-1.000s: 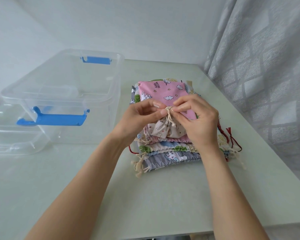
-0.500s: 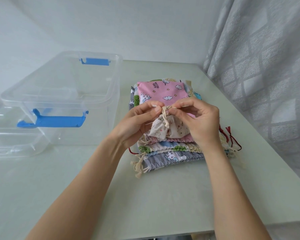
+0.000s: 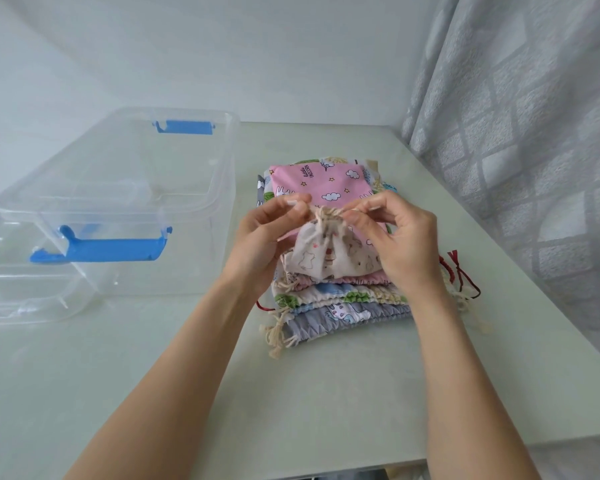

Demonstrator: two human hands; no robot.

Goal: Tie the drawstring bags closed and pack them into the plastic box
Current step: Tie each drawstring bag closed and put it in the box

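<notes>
Bag in hand: a small cream drawstring bag (image 3: 329,258) with an animal print, held just above the stack of bags (image 3: 340,299), its gathered neck pointing up and away from the person, its body hanging down toward them.
Drawstring: a beige cord (image 3: 328,213) bunched at the neck, right between the two hands; whether a knot is formed cannot be told.
Left hand: the left hand (image 3: 267,233) curls its fingers (image 3: 293,207) onto the cord and neck from the left side, pinching narrow.
Right hand: the right hand (image 3: 402,237) pinches the cord end from the right with thumb and forefinger, the other fingers loosely curled.
Key relation: the neck sits midway between both sets of fingertips, neither hand nearer; the bag's long axis runs from the person outward, so pulling the cord ends apart sideways should cinch it.
Step, as judged: tying this bag closed; packing is not yet begun.
Stack: the other bags lie flat on the counter (image 3: 326,393), a pink one (image 3: 323,183) on top, gathered mouths toward the person.
Plastic box: the clear plastic box (image 3: 125,202) with blue latches stands open on the counter to the left, nearer the left hand; no bags show in it.
Lid: a clear lid (image 3: 18,299) lies beside it at the left edge.
Surroundings: a grey patterned curtain (image 3: 534,133) hangs along the right.
</notes>
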